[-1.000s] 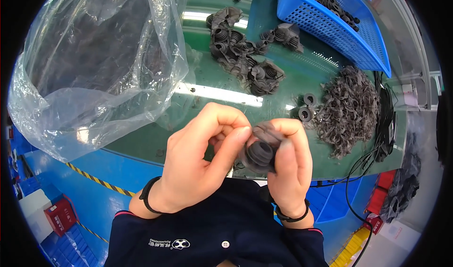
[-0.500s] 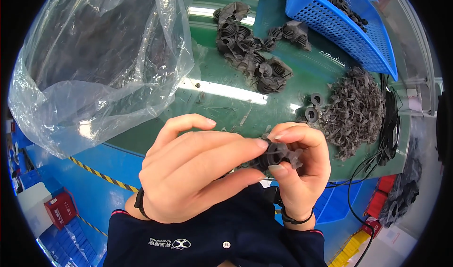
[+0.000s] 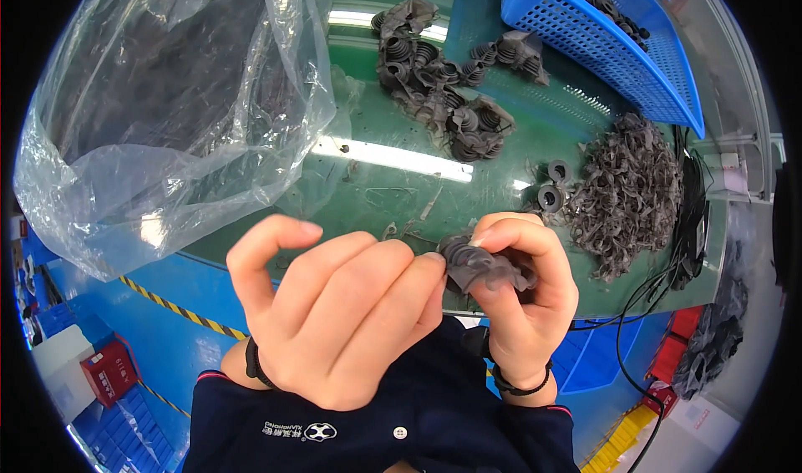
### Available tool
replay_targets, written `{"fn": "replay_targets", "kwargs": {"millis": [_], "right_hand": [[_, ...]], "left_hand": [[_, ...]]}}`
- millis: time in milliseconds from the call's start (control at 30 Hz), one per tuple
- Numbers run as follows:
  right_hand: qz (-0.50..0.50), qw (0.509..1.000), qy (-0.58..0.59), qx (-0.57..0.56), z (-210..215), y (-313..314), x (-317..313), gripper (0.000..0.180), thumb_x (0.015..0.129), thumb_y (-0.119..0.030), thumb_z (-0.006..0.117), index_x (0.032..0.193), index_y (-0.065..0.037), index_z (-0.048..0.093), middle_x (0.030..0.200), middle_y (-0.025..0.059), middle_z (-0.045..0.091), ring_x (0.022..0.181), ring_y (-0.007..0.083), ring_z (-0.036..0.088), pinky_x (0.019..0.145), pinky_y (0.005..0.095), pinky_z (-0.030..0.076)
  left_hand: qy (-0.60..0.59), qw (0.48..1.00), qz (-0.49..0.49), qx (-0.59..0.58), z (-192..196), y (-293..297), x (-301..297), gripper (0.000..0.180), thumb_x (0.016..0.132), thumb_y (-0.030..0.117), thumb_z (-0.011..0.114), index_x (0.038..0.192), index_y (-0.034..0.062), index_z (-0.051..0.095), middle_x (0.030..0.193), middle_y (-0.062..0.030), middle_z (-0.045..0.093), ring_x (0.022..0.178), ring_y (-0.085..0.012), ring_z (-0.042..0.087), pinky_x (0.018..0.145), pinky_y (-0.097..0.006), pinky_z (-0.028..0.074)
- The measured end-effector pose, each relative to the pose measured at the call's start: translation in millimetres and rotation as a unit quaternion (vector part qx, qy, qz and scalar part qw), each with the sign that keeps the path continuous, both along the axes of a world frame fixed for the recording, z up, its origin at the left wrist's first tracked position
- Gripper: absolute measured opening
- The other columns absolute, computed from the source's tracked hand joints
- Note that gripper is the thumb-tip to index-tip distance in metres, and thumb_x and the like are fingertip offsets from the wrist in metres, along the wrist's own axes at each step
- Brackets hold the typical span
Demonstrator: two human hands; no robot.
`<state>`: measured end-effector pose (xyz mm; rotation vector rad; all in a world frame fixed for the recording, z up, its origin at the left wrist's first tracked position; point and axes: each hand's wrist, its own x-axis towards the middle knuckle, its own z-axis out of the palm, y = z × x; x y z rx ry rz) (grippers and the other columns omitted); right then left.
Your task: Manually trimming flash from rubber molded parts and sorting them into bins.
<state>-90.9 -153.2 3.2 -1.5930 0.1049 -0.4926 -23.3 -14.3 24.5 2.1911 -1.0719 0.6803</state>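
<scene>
Thumb and fingers of my right hand [image 3: 531, 302] are closed around a dark grey ribbed rubber bellows [image 3: 468, 257]. A thin, ragged skirt of flash spreads from it over the right fingertips. From the other side, my left hand [image 3: 342, 318] pinches the edge of the bellows with its fingertips, the forefinger raised apart. Part of the left grip is hidden behind the knuckles. Beyond my hands, a cluster of similar bellows [image 3: 426, 76] lies on the green table, several still joined by sheets of flash. Two loose rubber pieces [image 3: 550, 197] lie right of centre.
A heap of torn grey scraps [image 3: 626, 193] sits on the right, beside black cables [image 3: 690, 214]. At the back right stands a blue perforated basket [image 3: 601, 51] with dark rubber parts inside. A large clear plastic bag [image 3: 184, 139] covers the left of the green table [image 3: 376, 185].
My left hand has drawn back a little to the left and its fingers have curled. The bellows has turned, so its ribbed side shows more.
</scene>
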Motion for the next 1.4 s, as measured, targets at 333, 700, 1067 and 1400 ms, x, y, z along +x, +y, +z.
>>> {"fn": "replay_targets", "kwargs": {"millis": [333, 700, 1067, 1400], "right_hand": [[0.127, 0.957, 0.071, 0.250, -0.1, -8.6, -0.5, 0.020, 0.080, 0.003, 0.058, 0.098, 0.002, 0.052, 0.096, 0.0066, 0.056, 0.089, 0.0120, 0.054, 0.078, 0.0233, 0.044], [0.095, 0.971, 0.015, 0.220, 6.1, -1.3, 0.1, 0.028, 0.080, 0.004, 0.057, 0.106, 0.003, 0.046, 0.104, 0.0111, 0.051, 0.097, 0.0161, 0.053, 0.084, 0.0283, 0.044], [0.077, 0.993, 0.022, 0.083, 7.4, -4.9, -0.1, 0.026, 0.079, 0.001, 0.058, 0.105, 0.004, 0.053, 0.097, 0.0104, 0.055, 0.089, 0.0150, 0.055, 0.078, 0.0259, 0.044], [0.136, 0.978, 0.071, 0.138, 8.0, -9.0, 1.4, 0.036, 0.079, 0.004, 0.058, 0.113, 0.002, 0.048, 0.097, 0.0104, 0.056, 0.088, 0.0140, 0.056, 0.076, 0.0247, 0.045]], "left_hand": [[0.299, 0.932, -0.193, -0.073, -3.0, 9.1, 30.1, 0.030, 0.060, 0.019, 0.075, 0.077, 0.0029, 0.057, 0.071, -0.0054, 0.055, 0.064, -0.0184, 0.050, 0.070, -0.030, 0.038], [0.293, 0.921, -0.203, -0.156, -4.8, 6.5, 17.4, 0.040, 0.062, 0.003, 0.075, 0.095, -0.0034, 0.054, 0.083, -0.0110, 0.059, 0.070, -0.0171, 0.057, 0.068, -0.029, 0.044], [0.198, 0.955, -0.211, -0.069, -1.6, 11.6, 26.6, 0.026, 0.065, -0.001, 0.067, 0.089, -0.0022, 0.058, 0.078, -0.0112, 0.063, 0.067, -0.0187, 0.059, 0.072, -0.036, 0.040], [0.493, 0.815, -0.173, -0.250, 3.3, 0.9, 19.1, 0.034, 0.058, 0.011, 0.075, 0.086, -0.0009, 0.061, 0.079, -0.0076, 0.051, 0.072, -0.0144, 0.049, 0.063, -0.026, 0.038]]}}
